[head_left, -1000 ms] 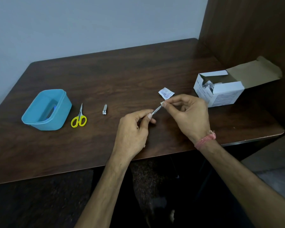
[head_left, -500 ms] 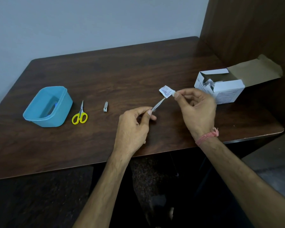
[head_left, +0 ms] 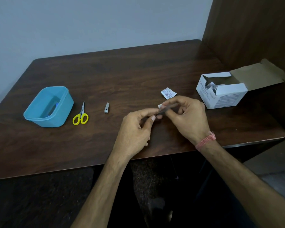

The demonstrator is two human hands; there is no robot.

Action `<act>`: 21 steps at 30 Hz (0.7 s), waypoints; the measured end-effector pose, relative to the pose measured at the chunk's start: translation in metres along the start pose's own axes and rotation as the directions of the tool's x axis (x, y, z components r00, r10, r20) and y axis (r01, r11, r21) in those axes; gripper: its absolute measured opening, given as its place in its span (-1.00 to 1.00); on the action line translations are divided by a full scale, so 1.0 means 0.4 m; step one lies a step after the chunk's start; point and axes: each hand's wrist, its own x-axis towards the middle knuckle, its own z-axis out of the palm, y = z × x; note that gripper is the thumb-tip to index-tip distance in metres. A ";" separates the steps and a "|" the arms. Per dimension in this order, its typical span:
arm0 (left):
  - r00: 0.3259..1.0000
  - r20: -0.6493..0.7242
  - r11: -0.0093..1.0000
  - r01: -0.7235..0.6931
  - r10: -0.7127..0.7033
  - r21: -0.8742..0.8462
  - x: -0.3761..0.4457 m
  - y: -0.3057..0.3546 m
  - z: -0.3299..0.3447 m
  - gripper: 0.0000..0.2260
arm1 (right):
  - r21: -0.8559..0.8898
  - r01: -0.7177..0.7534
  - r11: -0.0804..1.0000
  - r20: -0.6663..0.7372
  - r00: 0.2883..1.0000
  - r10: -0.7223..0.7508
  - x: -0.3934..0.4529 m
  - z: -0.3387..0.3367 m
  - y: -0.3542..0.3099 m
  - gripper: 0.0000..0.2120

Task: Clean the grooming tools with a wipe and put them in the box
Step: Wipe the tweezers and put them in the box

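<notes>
The person is in the middle of cleaning one tool. The left hand (head_left: 135, 129) pinches one end of a thin metal tool (head_left: 167, 108), maybe tweezers or a nail file; it is blurry, so I cannot tell which. The right hand (head_left: 187, 117) has its fingers curled around the other end, and a small white bit of wipe (head_left: 160, 106) peeks out between its fingertips. So it looks like the wipe is being rubbed along the tool. Both hands are held close together over the table (head_left: 138, 76).

Some of the job looks done, and a lot is left. The blue box (head_left: 46, 107) sits far to the left. Something blue is inside it, but I cannot tell what it is. The yellow scissors (head_left: 81, 116) lie on the table just beside the box. The nail clipper (head_left: 106, 108) lies a little farther right. Both are outside the box, so they probably still need wiping and putting away.

A torn wipe packet (head_left: 168, 92) lies near the hands. The open white carton (head_left: 220, 91) of wipes stands at the right.

Next, I think the thin tool goes in the blue box, then the clipper and scissors get their turn.
</notes>
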 end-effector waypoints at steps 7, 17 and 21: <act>0.992 -0.108 0.995 0.049 -0.059 -0.086 0.003 0.001 0.003 -0.78 | 0.000 -0.031 1.000 -0.003 1.000 0.031 0.002 0.001 0.003 -0.94; 0.996 -0.063 0.989 0.058 -0.066 -0.133 0.004 0.001 -0.004 -0.80 | 0.069 0.075 0.995 0.076 0.994 -0.080 -0.012 0.000 -0.013 -0.94; 0.998 -0.048 0.990 0.026 -0.033 -0.140 0.004 0.002 -0.007 -0.77 | 0.074 0.098 0.992 0.096 0.990 -0.105 -0.015 -0.003 -0.015 -0.92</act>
